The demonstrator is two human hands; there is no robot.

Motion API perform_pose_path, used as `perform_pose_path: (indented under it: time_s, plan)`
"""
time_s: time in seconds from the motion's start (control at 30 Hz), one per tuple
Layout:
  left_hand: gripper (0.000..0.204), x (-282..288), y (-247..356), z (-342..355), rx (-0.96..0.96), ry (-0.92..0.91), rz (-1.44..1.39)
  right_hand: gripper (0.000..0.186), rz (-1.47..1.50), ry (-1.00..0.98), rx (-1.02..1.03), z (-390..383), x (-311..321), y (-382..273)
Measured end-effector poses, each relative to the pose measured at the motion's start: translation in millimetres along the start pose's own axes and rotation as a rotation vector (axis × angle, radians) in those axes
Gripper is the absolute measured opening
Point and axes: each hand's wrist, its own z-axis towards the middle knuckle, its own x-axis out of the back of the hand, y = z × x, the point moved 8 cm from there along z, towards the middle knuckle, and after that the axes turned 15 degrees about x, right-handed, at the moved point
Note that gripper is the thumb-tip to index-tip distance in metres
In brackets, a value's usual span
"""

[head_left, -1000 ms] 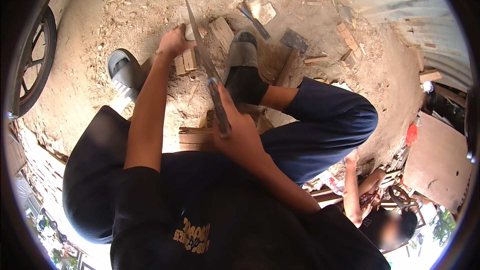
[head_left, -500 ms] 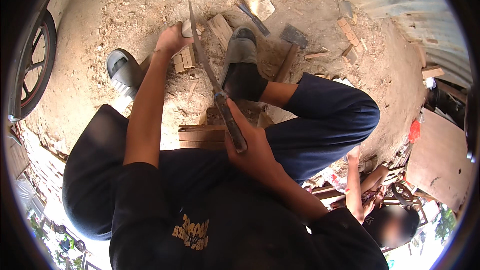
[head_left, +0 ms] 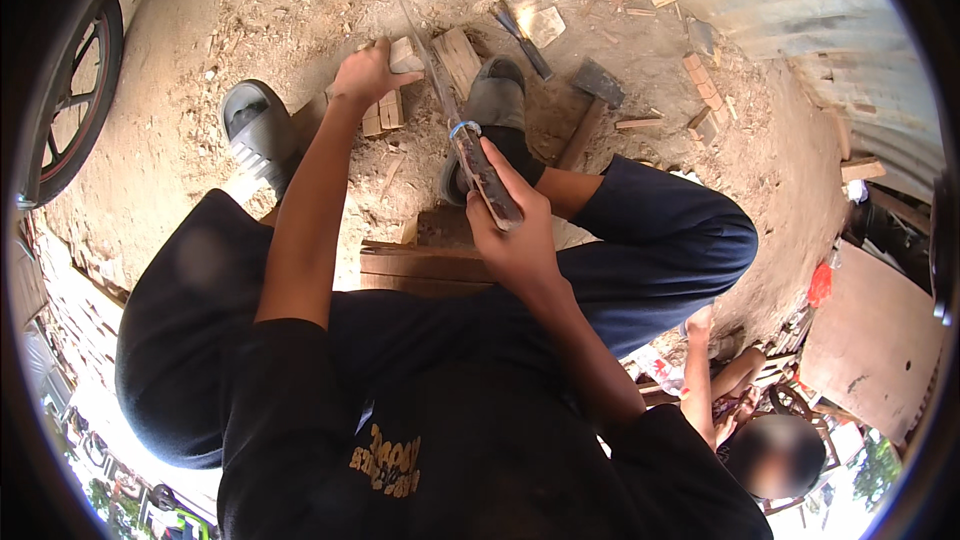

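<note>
Pale wood sits in the left hand (head_left: 368, 75), which is curled around a small block (head_left: 406, 55) in front of the feet. The right hand (head_left: 520, 230) is wrapped tight around the dark handle (head_left: 487, 175) of a long tool that looks like a saw. Its thin blade (head_left: 432, 62) points away from the body, just beside the block, and I cannot tell if the two touch. Half a second ago the handle was closer to the tummy; now it has slid forward, while the left hand has kept its hold. That looks like one push of the blade, with the block kept steady. Near the left hand are some short wood pieces (head_left: 385, 115), and a thicker chunk (head_left: 459, 58) lies by the gray right sandal (head_left: 497, 90). Farther right, a tool with a flat dark head (head_left: 598, 82) lies on the dirt. A wavy metal wall (head_left: 770, 0) stands beyond, and another person's arm (head_left: 699, 380) shows low on the right.
</note>
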Motion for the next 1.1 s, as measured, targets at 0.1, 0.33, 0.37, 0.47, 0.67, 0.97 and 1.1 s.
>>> perform_pose_path:
  time_s: [0.1,0.33,0.37,0.47,0.67,0.97,1.1]
  plan:
    - [0.089,-3,-1,-1,0.023,-0.043,0.005,0.059,0.016,-0.015,-0.057,-3,-8,7]
    - [0.086,1,-3,-3,0.013,-0.019,0.015,0.058,-0.07,-0.098,-0.177,-17,-24,-4]
    - [0.085,0,-4,-3,0.016,-0.018,0.014,0.059,-0.07,-0.116,-0.238,-27,-20,-4]
    - [0.084,-2,-4,2,0.011,-0.001,-0.019,0.062,-0.071,-0.121,-0.16,-22,-16,-12]
    - [0.083,1,-8,7,0.029,-0.009,-0.041,0.068,-0.106,-0.267,-0.362,-35,-20,-19]
    - [0.084,10,-1,1,0.073,-0.06,-0.038,0.069,-0.063,-0.192,-0.279,-48,-11,-17]
    - [0.085,13,-4,7,0.042,-0.007,-0.013,0.069,-0.034,-0.15,-0.228,-54,4,-26]
